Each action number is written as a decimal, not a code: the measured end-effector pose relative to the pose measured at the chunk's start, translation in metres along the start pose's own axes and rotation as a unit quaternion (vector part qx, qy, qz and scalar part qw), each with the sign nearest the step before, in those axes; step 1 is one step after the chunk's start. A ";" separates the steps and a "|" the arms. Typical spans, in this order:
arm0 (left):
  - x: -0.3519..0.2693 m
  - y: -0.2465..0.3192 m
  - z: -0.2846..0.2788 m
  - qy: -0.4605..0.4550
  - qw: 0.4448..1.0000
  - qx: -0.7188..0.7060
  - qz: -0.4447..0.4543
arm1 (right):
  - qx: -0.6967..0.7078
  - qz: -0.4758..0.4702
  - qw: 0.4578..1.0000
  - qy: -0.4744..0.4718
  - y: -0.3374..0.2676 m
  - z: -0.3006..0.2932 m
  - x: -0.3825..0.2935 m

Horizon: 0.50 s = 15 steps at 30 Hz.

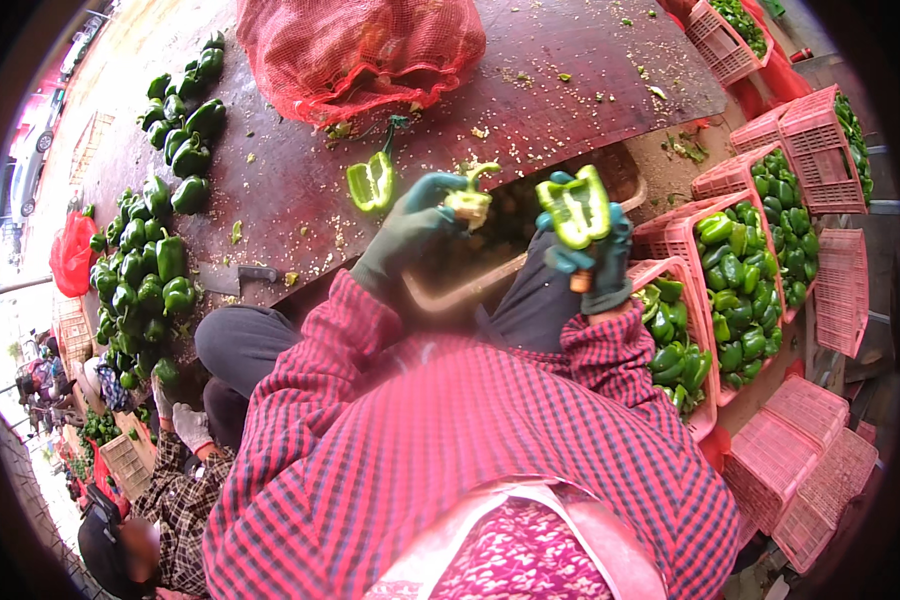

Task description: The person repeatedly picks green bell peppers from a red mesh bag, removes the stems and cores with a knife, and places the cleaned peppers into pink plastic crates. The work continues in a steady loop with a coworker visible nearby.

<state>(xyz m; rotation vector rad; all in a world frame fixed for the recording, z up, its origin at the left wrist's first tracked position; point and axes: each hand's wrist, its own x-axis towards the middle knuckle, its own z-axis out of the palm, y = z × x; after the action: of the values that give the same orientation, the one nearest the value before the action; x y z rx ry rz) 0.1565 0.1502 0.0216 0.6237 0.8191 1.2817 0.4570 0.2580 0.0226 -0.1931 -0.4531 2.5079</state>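
My left hand [401,236], in a green-coated glove, pinches a pale bell pepper core [467,204] with its curled green stem. In my gloved right hand [609,266] is a hollow green pepper half [576,208], its cut side facing up. A short wooden handle [581,281] also sticks out from that hand; whatever it belongs to is hidden. Another cut pepper piece [370,182] lies on the reddish tabletop [300,195], left of my left hand. Below both hands sits a tub [457,294] with dark, indistinct contents.
A red mesh sack [360,56] rests at the table's far side. Whole green peppers [139,262] are heaped left, beside a broad-bladed knife [221,278]. Pink crates [701,300] of peppers line the right. A co-worker [180,487] in white gloves sits at lower left.
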 end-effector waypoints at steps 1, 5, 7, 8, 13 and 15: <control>0.002 0.001 -0.003 0.022 0.983 0.183 0.001 | 0.035 -0.018 0.999 -0.003 -0.008 -0.003 -0.002; 0.000 0.009 -0.034 0.155 0.734 0.600 0.278 | 0.130 -0.035 0.985 -0.112 -0.018 -0.012 -0.003; -0.009 0.013 -0.059 0.284 0.540 0.749 0.259 | 0.095 -0.046 0.990 -0.091 -0.014 -0.015 -0.002; -0.011 0.014 -0.070 0.290 0.515 0.780 0.206 | 0.080 -0.047 0.993 -0.079 -0.012 -0.016 -0.002; -0.002 0.036 -0.099 0.323 0.797 0.476 0.185 | 0.009 -0.070 0.996 -0.048 -0.008 -0.012 -0.002; -0.002 0.044 -0.080 0.268 0.926 0.199 0.176 | -0.169 -0.100 0.978 0.070 0.004 -0.003 -0.008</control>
<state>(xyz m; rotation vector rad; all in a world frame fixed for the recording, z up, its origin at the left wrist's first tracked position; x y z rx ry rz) 0.0659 0.1538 0.0110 0.7774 1.4952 1.6637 0.4620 0.2513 0.0183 -0.4302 -0.7967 2.1906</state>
